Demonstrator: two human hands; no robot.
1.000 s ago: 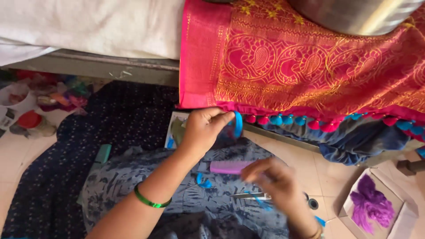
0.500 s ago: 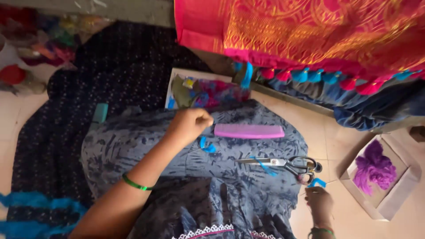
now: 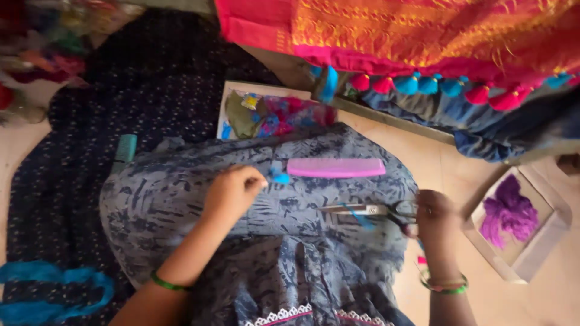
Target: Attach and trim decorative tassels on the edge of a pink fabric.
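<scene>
Blue thread scrap (image 3: pixel 278 176) pinched at left hand (image 3: pixel 232 192) fingertips, just left of pink comb (image 3: pixel 336 168). Right hand (image 3: pixel 436 218), lower half a second ago, now raised and closed on scissors (image 3: pixel 368 210) handles. Scissors flat on grey patterned lap cloth (image 3: pixel 181 199), long axis horizontal, blades pointing left. Open cloth between hands; box of purple thread (image 3: pixel 515 223) at right edge.

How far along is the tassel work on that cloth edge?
Done: pink and blue tassels hang along the cloth edge. In hand: left hand pinches blue thread; right hand is at the scissors. Left: purple thread sits in its box.
</scene>
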